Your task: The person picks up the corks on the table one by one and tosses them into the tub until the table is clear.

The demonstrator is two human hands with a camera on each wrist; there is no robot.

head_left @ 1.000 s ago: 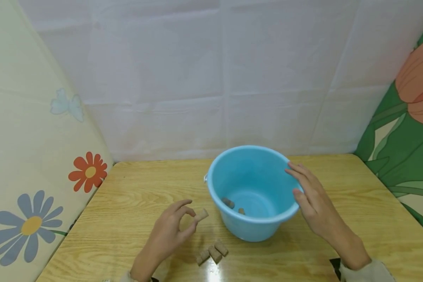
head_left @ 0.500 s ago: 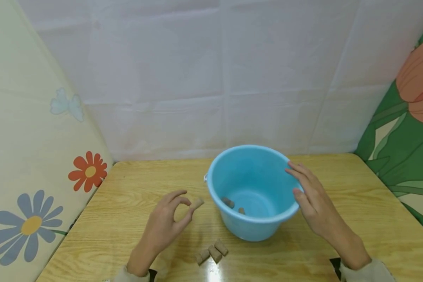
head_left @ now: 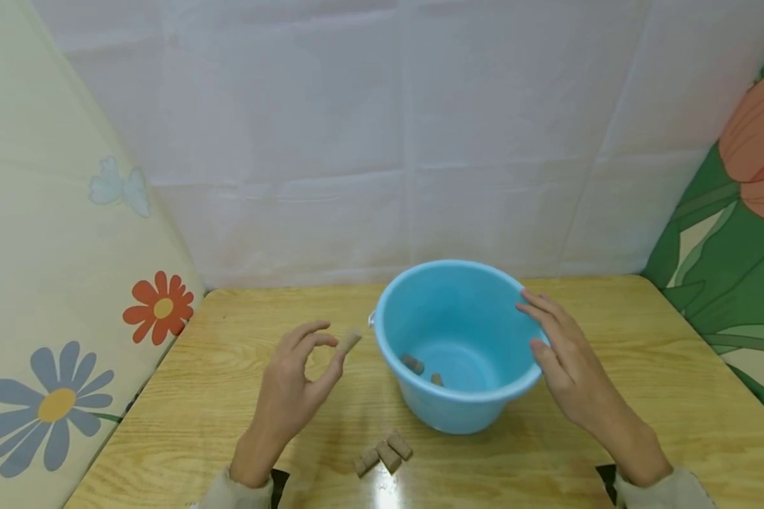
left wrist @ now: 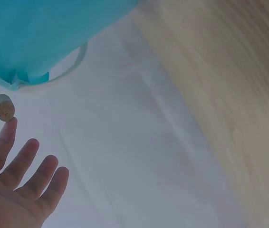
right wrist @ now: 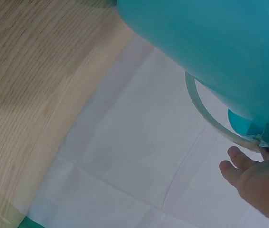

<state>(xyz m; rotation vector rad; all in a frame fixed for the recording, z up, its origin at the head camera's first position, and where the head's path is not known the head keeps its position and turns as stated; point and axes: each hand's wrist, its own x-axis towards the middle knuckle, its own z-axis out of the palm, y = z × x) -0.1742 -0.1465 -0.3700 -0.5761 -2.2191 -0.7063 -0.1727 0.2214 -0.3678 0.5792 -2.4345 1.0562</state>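
In the head view my left hand [head_left: 293, 385] pinches a small cork [head_left: 349, 341] between thumb and index finger, its other fingers spread. The cork's round end [left wrist: 6, 111] shows in the left wrist view. It is held left of a light blue bucket [head_left: 458, 413], clear of the rim. My right hand [head_left: 576, 367] rests on the bucket's right rim, fingers and thumb nearly straight. Several corks [head_left: 390, 457] lie together on the table in front of the bucket. A few more corks [head_left: 412, 365] lie on the bucket's floor.
The wood-grain table [head_left: 248, 332] meets a white cloth backdrop [head_left: 280, 141] behind. Flower-patterned panels stand at left and right. A pale handle [right wrist: 203, 109] hangs at the bucket's back in the right wrist view.
My left hand has moved up and slightly left with the pinched cork, which now tilts more steeply. My right hand and the bucket have stayed in place.
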